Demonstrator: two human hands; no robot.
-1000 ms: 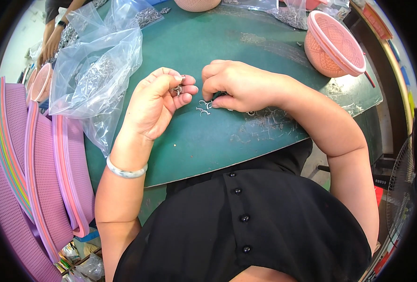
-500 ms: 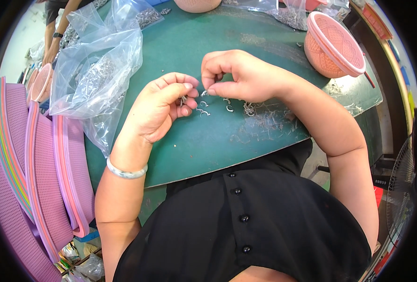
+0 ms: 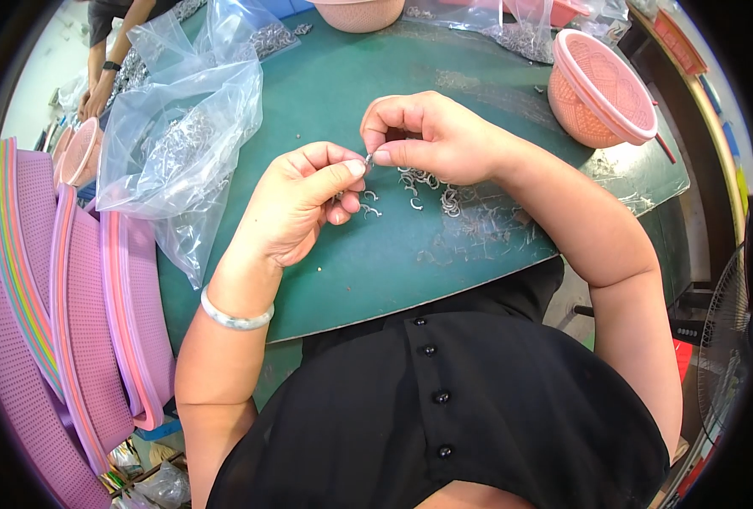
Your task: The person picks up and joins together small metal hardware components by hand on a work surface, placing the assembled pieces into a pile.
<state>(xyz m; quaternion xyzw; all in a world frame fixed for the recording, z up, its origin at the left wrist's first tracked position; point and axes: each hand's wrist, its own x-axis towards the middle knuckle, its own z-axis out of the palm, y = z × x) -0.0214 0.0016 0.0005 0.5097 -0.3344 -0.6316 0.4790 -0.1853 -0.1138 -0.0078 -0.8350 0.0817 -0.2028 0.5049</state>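
My left hand [image 3: 304, 199] is closed, with thumb and forefinger pinched together. More small metal pieces show partly under its curled fingers. At its fingertips a small silvery metal ring [image 3: 369, 159] meets the pinched thumb and forefinger of my right hand [image 3: 436, 140], so both hands touch it. The exact shape of that ring is too small to make out. On the green table just below my right hand lie several loose open metal rings [image 3: 450, 202], curved like a C. A few more C-shaped rings [image 3: 370, 209] lie beside my left fingers.
A clear plastic bag [image 3: 181, 161] of metal pieces lies at the left on the green table [image 3: 351, 280]. Pink baskets stand at the far right [image 3: 605, 89] and far edge [image 3: 359, 13]. Stacked purple baskets [image 3: 96, 314] fill the left side. Another person's hands [image 3: 96, 100] work at far left.
My left hand has moved slightly right and its fingertips now meet those of my right hand at the small ring. More rings show on the table below my right hand.
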